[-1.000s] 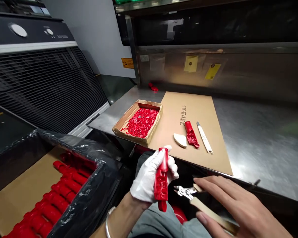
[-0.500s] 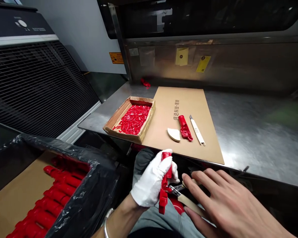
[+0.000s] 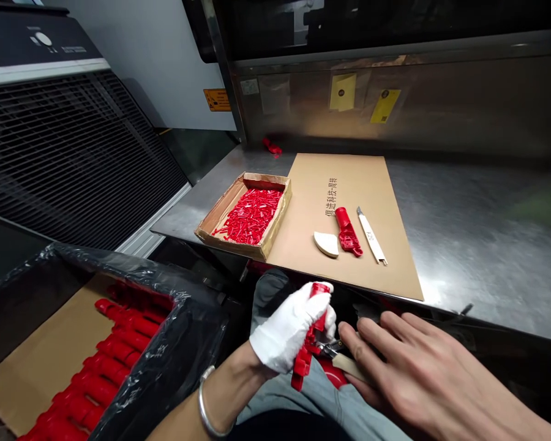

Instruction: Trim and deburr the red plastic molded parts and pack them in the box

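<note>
My left hand (image 3: pixel 290 324), in a white glove, is wrapped round a red plastic part (image 3: pixel 305 355) above my lap. Bare, my right hand (image 3: pixel 404 361) grips pliers with cream handles (image 3: pixel 348 366), seen partly under the fingers. The metal jaws meet the side of the red part; whether they bite on it I cannot make out. On the cardboard sheet (image 3: pixel 303 245) in front lie a similar red part (image 3: pixel 348 231), a white-handled knife (image 3: pixel 371 237) and a cream wedge-shaped block (image 3: pixel 326 244).
A shallow cardboard box (image 3: pixel 275 236) of small red scraps stands at the left of the metal table (image 3: pixel 477 245). Below it at left, a bin lined with black plastic (image 3: pixel 188 331) holds several red parts (image 3: pixel 105 361). Red bits (image 3: pixel 272 146) lie at the table's back.
The red part has tilted further, its lower end swinging left. The pliers' handles look closer together. The whole view has shifted slightly.
</note>
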`<action>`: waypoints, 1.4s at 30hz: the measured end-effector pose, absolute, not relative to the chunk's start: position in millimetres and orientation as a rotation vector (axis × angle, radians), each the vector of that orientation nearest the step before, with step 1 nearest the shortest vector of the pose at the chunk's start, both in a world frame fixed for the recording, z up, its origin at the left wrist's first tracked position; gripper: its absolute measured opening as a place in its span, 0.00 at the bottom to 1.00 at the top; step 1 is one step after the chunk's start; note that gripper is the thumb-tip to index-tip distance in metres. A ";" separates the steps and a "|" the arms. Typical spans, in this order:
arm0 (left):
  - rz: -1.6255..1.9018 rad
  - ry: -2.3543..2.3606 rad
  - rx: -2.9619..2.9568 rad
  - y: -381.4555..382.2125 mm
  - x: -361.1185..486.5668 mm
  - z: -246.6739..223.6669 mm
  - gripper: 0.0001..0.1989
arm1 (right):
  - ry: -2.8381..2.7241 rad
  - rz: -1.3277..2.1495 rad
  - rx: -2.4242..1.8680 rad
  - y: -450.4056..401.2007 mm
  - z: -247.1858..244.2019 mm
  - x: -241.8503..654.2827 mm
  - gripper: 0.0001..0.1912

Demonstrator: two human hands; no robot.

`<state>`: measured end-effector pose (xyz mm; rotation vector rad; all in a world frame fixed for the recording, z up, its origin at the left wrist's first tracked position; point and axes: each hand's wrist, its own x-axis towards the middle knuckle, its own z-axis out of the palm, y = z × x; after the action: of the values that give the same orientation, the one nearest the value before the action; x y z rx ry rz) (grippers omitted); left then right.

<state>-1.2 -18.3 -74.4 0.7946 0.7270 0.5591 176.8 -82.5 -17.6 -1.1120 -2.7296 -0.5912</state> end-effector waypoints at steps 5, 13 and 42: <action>0.462 0.674 0.823 -16.7 -1.7 -73.0 0.15 | -2.764 -0.523 -0.990 -78.7 -12.0 177.9 0.14; 0.627 0.676 0.586 -17.8 5.6 -85.4 0.10 | -2.635 -0.332 -1.298 -81.9 -33.3 175.2 0.18; 0.786 0.729 0.343 -22.8 27.8 -89.3 0.17 | -2.715 0.139 -1.267 -77.7 -51.8 194.7 0.11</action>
<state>27.8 -22.8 -89.3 0.3434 0.7289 0.7855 194.7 -77.7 -51.8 -1.2666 -2.7147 0.1388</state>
